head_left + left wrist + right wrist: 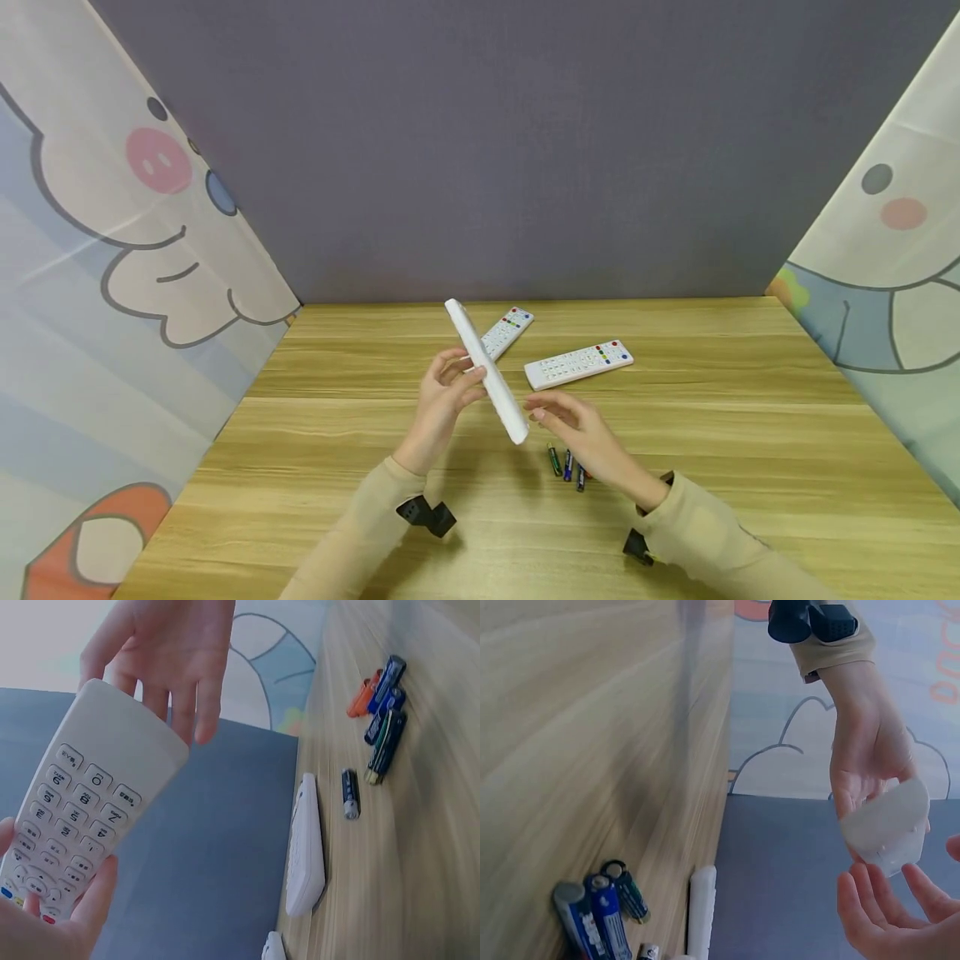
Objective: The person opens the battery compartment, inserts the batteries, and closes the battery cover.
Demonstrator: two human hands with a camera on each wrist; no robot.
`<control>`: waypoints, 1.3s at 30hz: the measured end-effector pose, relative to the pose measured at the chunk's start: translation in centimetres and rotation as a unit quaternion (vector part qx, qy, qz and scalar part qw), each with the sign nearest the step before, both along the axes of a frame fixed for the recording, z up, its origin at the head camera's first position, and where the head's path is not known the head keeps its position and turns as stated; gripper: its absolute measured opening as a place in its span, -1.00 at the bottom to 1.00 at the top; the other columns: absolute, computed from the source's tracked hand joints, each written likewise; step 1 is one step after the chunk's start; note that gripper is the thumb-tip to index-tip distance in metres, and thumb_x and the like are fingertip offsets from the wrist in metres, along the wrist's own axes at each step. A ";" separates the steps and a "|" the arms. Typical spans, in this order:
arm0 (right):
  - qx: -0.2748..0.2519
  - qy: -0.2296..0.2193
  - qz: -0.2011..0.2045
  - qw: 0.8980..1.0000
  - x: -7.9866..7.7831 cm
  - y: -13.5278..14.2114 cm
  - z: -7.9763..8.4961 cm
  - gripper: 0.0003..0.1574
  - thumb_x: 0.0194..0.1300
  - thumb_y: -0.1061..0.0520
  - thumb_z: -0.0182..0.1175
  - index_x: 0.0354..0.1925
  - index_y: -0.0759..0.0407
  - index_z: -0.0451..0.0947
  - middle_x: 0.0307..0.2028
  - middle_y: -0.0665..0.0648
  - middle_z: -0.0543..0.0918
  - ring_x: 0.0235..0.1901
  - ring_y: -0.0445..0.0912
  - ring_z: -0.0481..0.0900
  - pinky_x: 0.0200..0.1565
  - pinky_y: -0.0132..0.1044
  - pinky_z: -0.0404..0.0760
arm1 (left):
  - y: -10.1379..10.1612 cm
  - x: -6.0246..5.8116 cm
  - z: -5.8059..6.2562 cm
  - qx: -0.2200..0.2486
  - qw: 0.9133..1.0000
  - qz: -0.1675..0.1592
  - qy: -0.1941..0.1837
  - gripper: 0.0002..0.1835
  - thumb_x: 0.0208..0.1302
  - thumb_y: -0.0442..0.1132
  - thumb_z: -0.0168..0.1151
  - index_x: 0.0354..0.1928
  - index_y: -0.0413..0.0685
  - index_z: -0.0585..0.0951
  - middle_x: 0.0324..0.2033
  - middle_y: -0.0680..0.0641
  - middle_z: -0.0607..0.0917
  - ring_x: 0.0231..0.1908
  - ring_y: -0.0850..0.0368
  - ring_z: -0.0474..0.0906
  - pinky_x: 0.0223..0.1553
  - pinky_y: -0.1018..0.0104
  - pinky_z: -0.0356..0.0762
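My left hand (442, 400) grips a white remote control (487, 371) by its middle, raised above the table and tilted. In the left wrist view the keypad of this remote control (75, 802) shows, with the left thumb and fingers around its lower part. Close to the other end is my right hand (581, 429), its fingers loosely bent with nothing in them. From the right wrist view, the right hand (892, 919) appears just beside the end of the remote control (889, 825); whether it touches is unclear.
Two more white remotes lie on the wooden table (300, 467): one remote (579, 364) at right, another remote (507, 332) behind the held one. Several batteries (386, 742), green, blue and orange, lie beneath the right hand. A grey panel (525, 150) stands at the back.
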State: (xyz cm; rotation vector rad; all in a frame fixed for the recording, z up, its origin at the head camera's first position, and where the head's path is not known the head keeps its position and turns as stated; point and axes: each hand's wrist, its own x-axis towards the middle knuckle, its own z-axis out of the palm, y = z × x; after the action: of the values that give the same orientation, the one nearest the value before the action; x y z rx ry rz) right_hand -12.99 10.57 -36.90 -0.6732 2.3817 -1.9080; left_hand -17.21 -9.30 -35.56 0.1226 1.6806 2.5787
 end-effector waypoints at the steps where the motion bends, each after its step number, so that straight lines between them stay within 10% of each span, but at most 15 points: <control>1: -0.003 -0.003 -0.002 1.000 0.0 0.0 0.0 -0.63 0.28 0.17 0.00 0.03 0.32 0.38 -0.05 0.24 0.52 -0.09 0.06 0.50 -0.03 -0.35 0.49 | 0.1 0.1 0.0 0.003 1.000 0.000 0.000 -0.68 0.10 -0.48 0.12 -0.11 -0.10 0.33 -0.13 -0.17 0.43 -0.21 0.09 0.50 -0.17 0.26 0.58; 39: -0.027 -0.049 -0.019 0.998 1.1 1.2 0.2 -0.48 0.08 0.22 0.23 0.05 0.30 0.41 -0.03 0.31 0.49 -0.18 -0.15 0.54 -0.21 -0.37 0.60 | 0.9 1.4 -0.2 0.037 0.998 0.049 0.007 -0.87 0.13 -0.40 0.12 -0.26 -0.17 0.44 -0.24 -0.11 0.50 -0.27 0.09 0.53 -0.07 0.16 0.53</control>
State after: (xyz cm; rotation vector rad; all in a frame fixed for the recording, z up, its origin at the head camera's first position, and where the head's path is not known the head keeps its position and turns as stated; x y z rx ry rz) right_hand -11.91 11.73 -36.71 -0.5272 2.3088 -1.9773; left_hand -15.78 -8.41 -35.80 0.0627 1.6370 2.7171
